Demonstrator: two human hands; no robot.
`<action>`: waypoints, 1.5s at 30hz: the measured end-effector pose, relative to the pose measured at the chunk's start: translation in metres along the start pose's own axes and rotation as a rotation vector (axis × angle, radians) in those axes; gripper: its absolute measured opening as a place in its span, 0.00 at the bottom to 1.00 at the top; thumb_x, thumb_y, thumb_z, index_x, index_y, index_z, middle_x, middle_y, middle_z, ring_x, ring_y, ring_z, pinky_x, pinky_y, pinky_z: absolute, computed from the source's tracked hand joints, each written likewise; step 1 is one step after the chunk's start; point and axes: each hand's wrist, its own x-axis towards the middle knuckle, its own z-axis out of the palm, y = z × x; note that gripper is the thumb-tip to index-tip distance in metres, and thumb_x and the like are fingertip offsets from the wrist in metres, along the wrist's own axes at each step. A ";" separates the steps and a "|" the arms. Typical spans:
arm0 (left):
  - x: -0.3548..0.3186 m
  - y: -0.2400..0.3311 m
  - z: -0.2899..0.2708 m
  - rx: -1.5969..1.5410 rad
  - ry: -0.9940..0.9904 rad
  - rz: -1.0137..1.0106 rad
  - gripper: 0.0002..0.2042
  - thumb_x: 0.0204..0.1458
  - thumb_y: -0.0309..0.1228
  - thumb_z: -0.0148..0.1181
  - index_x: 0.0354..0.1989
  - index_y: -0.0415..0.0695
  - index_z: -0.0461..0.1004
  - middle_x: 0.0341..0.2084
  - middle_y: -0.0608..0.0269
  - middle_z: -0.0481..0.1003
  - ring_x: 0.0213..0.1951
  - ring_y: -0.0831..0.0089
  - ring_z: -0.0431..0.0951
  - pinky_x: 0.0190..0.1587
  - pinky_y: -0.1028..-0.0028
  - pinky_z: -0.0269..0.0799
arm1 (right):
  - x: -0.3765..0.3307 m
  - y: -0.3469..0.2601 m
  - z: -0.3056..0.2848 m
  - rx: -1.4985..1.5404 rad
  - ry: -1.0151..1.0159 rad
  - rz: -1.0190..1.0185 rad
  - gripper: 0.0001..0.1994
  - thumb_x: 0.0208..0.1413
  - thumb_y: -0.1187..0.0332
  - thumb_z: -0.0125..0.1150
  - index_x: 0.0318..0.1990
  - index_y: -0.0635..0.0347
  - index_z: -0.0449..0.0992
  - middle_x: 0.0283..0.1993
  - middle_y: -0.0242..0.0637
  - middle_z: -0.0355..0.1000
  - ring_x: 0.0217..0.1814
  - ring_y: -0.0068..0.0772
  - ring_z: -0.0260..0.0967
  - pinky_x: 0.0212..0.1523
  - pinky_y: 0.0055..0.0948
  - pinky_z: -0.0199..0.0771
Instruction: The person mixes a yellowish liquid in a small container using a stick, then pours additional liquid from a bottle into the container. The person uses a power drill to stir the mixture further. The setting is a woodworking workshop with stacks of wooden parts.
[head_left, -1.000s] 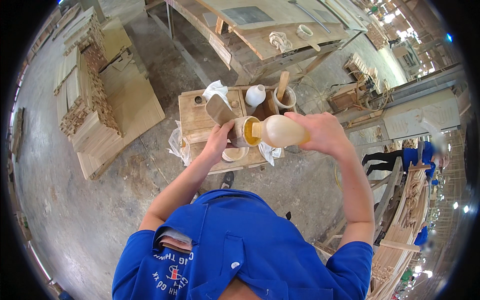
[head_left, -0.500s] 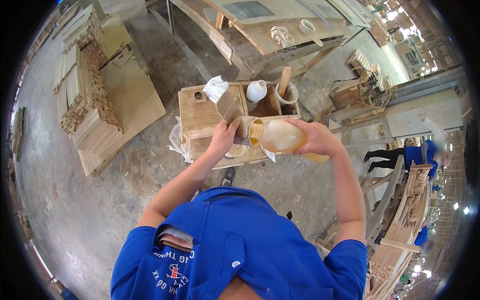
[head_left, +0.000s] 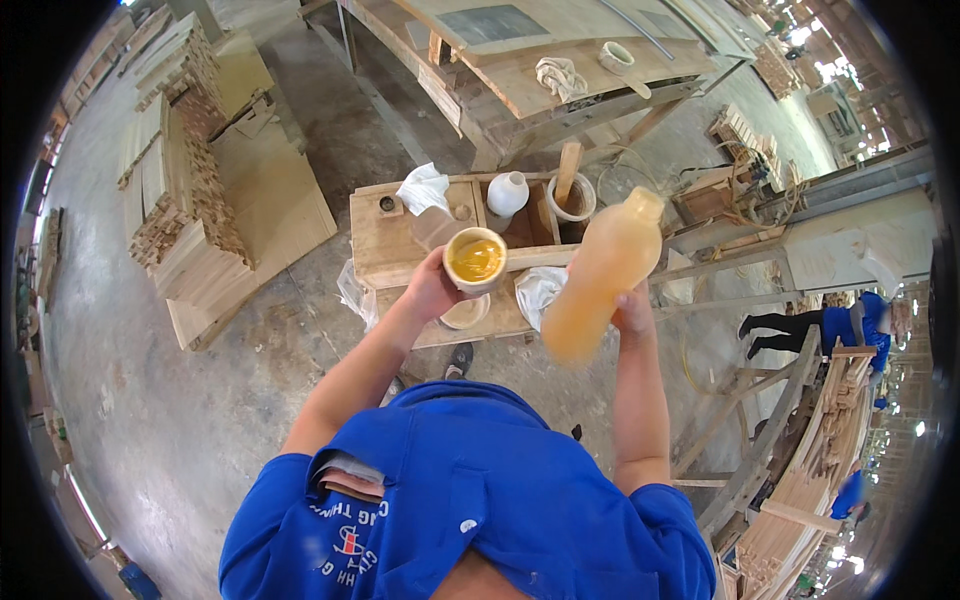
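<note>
Right now the left hand (head_left: 432, 288) wraps its fingers around a small cup (head_left: 476, 260) full of yellow liquid. Beside it, the right hand (head_left: 632, 305) grips a big, nearly upright orange bottle (head_left: 602, 275), above the low wooden bench (head_left: 385, 235).

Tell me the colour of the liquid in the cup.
Amber-yellow liquid in the cup, clearest in the head view.

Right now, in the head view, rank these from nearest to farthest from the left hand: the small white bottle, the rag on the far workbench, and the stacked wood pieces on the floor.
From the left hand:
1. Small white bottle, just beyond it on the low wooden table, slightly right.
2. Rag, farther up on the far workbench, to the right.
3. Stacked wood pieces, far off to the left on the floor.
</note>
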 end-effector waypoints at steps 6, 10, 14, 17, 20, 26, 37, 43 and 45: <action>-0.033 0.003 -0.015 -0.055 -0.012 0.138 0.20 0.58 0.42 0.33 0.52 0.48 0.64 0.49 0.64 0.69 0.48 0.68 0.70 0.48 0.65 0.67 | 0.059 0.040 -0.035 -0.232 0.417 -0.280 0.37 0.33 0.75 0.68 0.56 0.60 0.56 0.51 0.37 0.62 0.52 0.29 0.62 0.52 0.30 0.64; -0.066 0.011 -0.025 0.067 0.220 0.193 0.20 0.58 0.42 0.33 0.53 0.48 0.64 0.49 0.63 0.69 0.48 0.66 0.70 0.48 0.64 0.66 | 0.100 0.083 -0.047 -0.386 0.511 -0.529 0.39 0.34 0.73 0.69 0.56 0.60 0.53 0.52 0.35 0.60 0.53 0.29 0.59 0.55 0.30 0.61; -0.099 0.017 -0.039 0.022 0.175 0.235 0.20 0.58 0.42 0.32 0.52 0.46 0.64 0.49 0.61 0.69 0.49 0.64 0.70 0.48 0.64 0.69 | 0.115 0.119 -0.059 -0.446 0.648 -0.462 0.39 0.34 0.70 0.70 0.56 0.59 0.54 0.51 0.37 0.61 0.54 0.32 0.60 0.55 0.31 0.60; -0.120 0.017 -0.044 0.040 0.327 0.275 0.21 0.58 0.42 0.32 0.53 0.45 0.63 0.50 0.59 0.68 0.50 0.62 0.70 0.49 0.62 0.69 | 0.115 0.136 -0.055 -0.522 0.693 -0.385 0.38 0.33 0.69 0.70 0.55 0.59 0.56 0.50 0.40 0.63 0.55 0.38 0.58 0.55 0.35 0.57; -0.132 0.015 -0.050 0.036 0.366 0.293 0.21 0.58 0.41 0.32 0.54 0.44 0.63 0.50 0.57 0.68 0.51 0.60 0.69 0.50 0.59 0.69 | 0.103 0.147 -0.058 -1.090 0.806 -0.222 0.37 0.33 0.67 0.70 0.54 0.60 0.59 0.49 0.43 0.64 0.55 0.43 0.57 0.56 0.40 0.54; -0.132 0.014 -0.054 0.027 0.263 0.301 0.21 0.58 0.42 0.33 0.54 0.44 0.63 0.51 0.57 0.67 0.51 0.60 0.69 0.51 0.60 0.68 | 0.067 0.164 -0.055 -1.030 0.952 -0.350 0.30 0.39 0.69 0.65 0.52 0.64 0.60 0.50 0.44 0.62 0.54 0.44 0.56 0.56 0.42 0.52; -0.129 0.021 -0.038 -0.002 0.297 0.328 0.21 0.56 0.43 0.34 0.53 0.46 0.64 0.50 0.60 0.68 0.53 0.63 0.67 0.52 0.58 0.64 | 0.172 0.202 0.007 -0.873 0.983 -0.249 0.50 0.34 0.64 0.67 0.63 0.70 0.40 0.65 0.56 0.40 0.68 0.54 0.34 0.66 0.44 0.33; -0.170 0.025 -0.041 0.033 0.370 0.395 0.21 0.55 0.44 0.35 0.50 0.47 0.66 0.47 0.60 0.70 0.49 0.61 0.70 0.50 0.58 0.66 | 0.192 0.194 0.033 -0.922 1.278 -0.077 0.50 0.34 0.58 0.69 0.64 0.59 0.43 0.63 0.57 0.45 0.64 0.59 0.43 0.59 0.52 0.50; -0.192 0.019 -0.045 -0.021 0.428 0.461 0.21 0.55 0.45 0.36 0.50 0.47 0.67 0.47 0.60 0.70 0.49 0.61 0.70 0.49 0.58 0.66 | 0.198 0.184 0.040 -0.885 1.269 0.113 0.48 0.33 0.59 0.70 0.62 0.60 0.46 0.61 0.56 0.48 0.63 0.58 0.46 0.57 0.51 0.53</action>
